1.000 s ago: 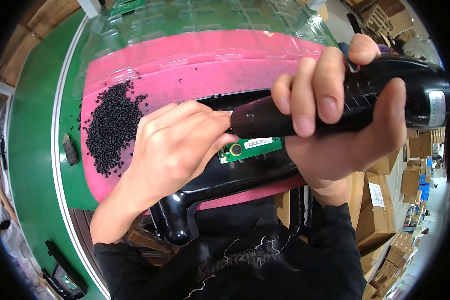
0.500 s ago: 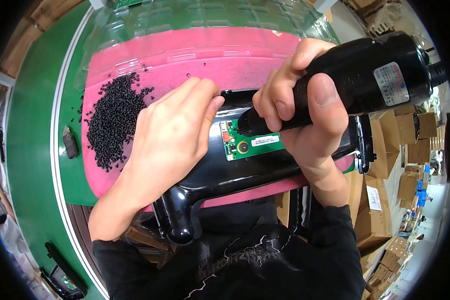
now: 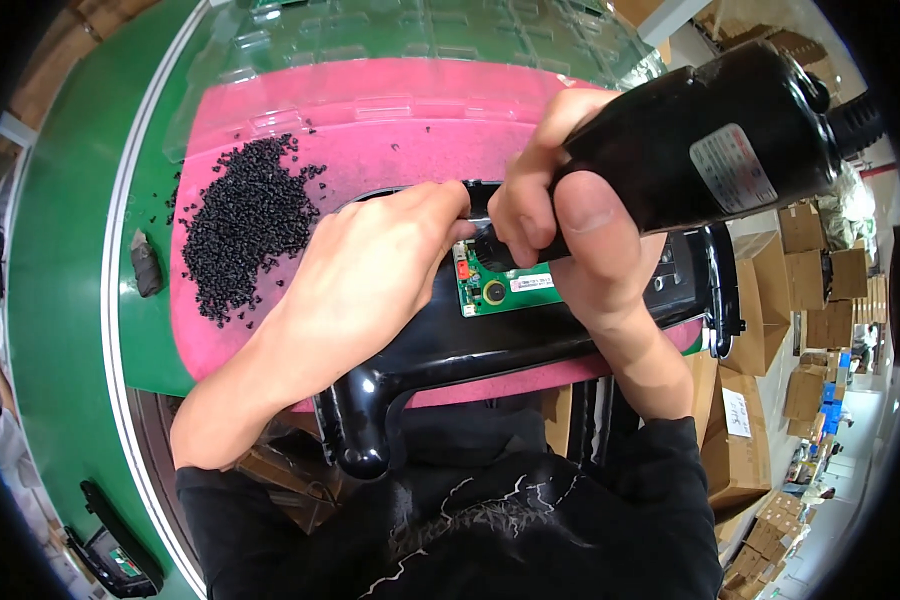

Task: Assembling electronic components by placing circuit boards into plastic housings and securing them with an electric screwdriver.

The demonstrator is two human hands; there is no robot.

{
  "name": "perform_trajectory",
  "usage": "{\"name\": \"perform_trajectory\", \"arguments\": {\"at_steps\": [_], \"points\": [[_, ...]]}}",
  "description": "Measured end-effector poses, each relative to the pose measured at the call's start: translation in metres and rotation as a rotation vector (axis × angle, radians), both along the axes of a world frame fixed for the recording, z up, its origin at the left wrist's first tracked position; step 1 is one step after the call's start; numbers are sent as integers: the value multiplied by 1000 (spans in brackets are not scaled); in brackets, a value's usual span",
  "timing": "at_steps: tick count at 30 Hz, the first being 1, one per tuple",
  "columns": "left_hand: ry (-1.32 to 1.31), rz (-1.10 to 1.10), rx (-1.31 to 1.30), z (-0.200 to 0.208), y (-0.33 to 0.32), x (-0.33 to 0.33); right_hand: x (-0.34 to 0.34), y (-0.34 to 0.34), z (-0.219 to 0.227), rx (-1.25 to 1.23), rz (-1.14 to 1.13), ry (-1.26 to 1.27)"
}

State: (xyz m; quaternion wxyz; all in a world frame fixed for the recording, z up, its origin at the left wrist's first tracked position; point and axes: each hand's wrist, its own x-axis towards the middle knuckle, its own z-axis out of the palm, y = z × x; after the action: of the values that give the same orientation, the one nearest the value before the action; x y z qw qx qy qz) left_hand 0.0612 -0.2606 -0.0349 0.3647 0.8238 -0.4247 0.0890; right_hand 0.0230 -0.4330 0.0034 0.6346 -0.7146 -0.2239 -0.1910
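Circuit board point(image 3: 515, 299): while we're looking down, it's lying flat on the black casing point(image 3: 500, 347), partly hidden by the driver and hand.
Power screwdriver point(image 3: 660, 150): we're seeing it slanting, nose down at the board; can't tell if it's touching.
Right hand point(image 3: 592, 225): we're marking it as gripping the screwdriver, fingers wrapping the barrel.
Left hand point(image 3: 370, 262): fingers are staying narrow beside the nose; we can't tell if they're pinching anything.
Pink mat point(image 3: 370, 160): lying under the casing.
Black bits point(image 3: 245, 225): we're seeing them heaping on the mat's left.
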Motion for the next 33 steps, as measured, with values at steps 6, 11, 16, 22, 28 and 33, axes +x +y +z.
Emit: {"name": "perform_trajectory", "arguments": {"at_steps": [6, 11, 16, 22, 28, 33], "points": [[115, -217, 57, 7, 0, -2, -12, -17, 0, 439, 232, -48], [29, -283, -55, 2, 0, 1, -28, -27, 20, 566, 272, -137], [478, -417, -224, 6, -2, -3, -36, -33, 23, 648, 357, -154], [855, -480, -226, 6, 0, 0, -44, -33, 25, 690, 393, -174], [836, -455, -190, 8, -3, -1, -41, -25, 18, 599, 372, -265], [958, -495, -195, 6, 0, 2, -42, -22, 17, 513, 374, -334]]}}
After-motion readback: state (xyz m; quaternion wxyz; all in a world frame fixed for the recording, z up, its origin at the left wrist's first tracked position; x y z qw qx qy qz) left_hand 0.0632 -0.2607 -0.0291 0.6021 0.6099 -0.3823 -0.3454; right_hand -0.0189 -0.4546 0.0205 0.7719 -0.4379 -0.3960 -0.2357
